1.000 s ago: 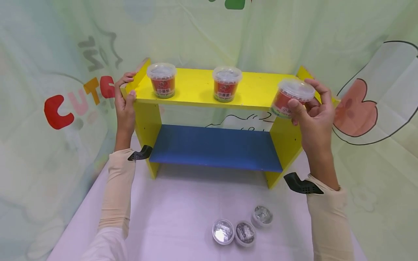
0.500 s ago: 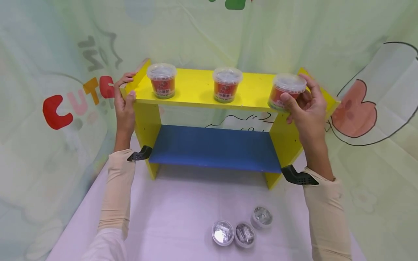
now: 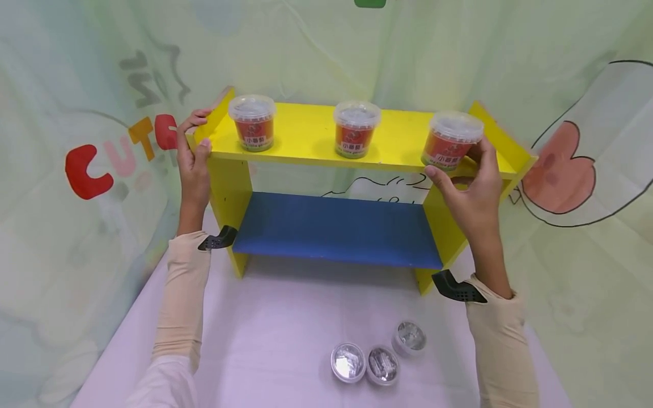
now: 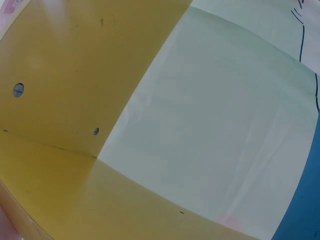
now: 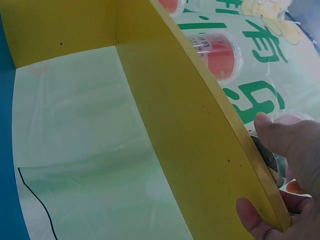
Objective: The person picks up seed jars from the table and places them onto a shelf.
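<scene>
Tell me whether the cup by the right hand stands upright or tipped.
Upright. The right cup sits flat on the yellow shelf, lid level on top, while the right hand curls around its base.

Top board of the yellow shelf (image 3: 306,136): three red tubs in a row, left tub (image 3: 252,122), middle tub (image 3: 356,128), right tub (image 3: 451,140), with bare gaps between them wide enough for a hand. The raised side panels close both ends. The left hand (image 3: 193,161) occupies the left near corner; the right hand (image 3: 469,190) flanks the right tub at the near edge. The blue lower shelf (image 3: 336,229) is open from the near side. On the desk (image 3: 270,334), three small round tins (image 3: 380,360) lie near right; the left half is free.
</scene>
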`<state>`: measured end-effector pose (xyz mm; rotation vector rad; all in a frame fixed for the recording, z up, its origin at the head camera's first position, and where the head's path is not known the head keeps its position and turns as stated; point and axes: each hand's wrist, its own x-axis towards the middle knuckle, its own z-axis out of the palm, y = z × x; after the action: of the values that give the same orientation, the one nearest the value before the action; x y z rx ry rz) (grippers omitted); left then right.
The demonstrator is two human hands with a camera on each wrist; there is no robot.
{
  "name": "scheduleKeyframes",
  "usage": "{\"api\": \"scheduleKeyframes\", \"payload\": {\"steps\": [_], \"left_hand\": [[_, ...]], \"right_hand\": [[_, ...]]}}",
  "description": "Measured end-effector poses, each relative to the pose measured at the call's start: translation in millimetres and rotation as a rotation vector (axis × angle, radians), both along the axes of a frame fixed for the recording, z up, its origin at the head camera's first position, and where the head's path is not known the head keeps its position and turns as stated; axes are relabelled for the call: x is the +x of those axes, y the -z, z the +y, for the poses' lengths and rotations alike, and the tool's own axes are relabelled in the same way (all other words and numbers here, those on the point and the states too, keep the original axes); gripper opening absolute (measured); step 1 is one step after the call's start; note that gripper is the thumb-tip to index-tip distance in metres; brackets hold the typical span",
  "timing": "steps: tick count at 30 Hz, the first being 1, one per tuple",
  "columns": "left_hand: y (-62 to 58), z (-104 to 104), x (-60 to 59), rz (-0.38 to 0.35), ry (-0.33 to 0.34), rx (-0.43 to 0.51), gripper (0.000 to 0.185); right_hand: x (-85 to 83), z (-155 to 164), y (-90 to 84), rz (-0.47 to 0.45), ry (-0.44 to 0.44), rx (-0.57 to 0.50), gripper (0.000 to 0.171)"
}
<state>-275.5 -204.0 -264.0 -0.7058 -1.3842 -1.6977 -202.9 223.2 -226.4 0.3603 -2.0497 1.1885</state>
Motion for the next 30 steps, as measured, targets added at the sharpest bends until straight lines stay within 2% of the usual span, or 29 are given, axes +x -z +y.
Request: {"api": "scheduleKeyframes", "payload": {"steps": [7, 12, 21, 30], "left_hand": [[-3.3, 2, 1.3, 0.003, 0.002, 0.009, 0.031], [-6.8, 5, 5.9, -0.007, 0.004, 0.016, 0.030], [-5.3, 6, 9.3, -0.009, -0.002, 0.022, 0.029], [-6.8, 7, 9.6, -0.008, 0.007, 0.016, 0.030]], "right_hand": [[-1.5, -4, -3.6, -0.041, 0.055, -0.002, 0.070], [-1.4, -7, -8.1, -0.131, 0.068, -0.005, 0.070], [1.2, -12, -17.6, -0.287, 0.089, -0.038, 0.074], [0.2, -13, -20.6, -0.300, 0.103, -0.047, 0.075]]}}
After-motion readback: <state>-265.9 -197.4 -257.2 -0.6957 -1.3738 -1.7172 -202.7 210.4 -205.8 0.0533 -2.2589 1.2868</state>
